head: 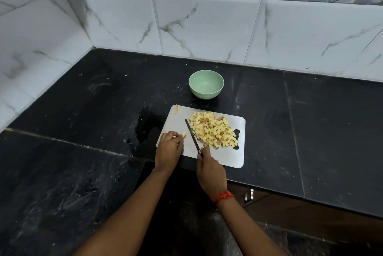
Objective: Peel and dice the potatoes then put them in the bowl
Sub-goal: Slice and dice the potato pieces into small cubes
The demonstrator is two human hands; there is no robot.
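Note:
A heap of yellow diced potato (213, 129) lies on the right half of a white cutting board (232, 156). My right hand (210, 170) grips the handle of a dark knife (191, 134), whose blade lies along the left side of the heap. My left hand (169, 149) rests on the board's left edge and pinches a small potato piece (183, 135) at its fingertips. A pale green bowl (206, 84) stands beyond the board, with nothing in it. One thin strip of potato (176, 109) lies at the board's far left corner.
The black stone counter (310, 121) runs along a white marble-tiled wall and turns a corner at the left. A wet patch (145, 125) spreads just left of the board. The counter's front edge passes under the board's near side.

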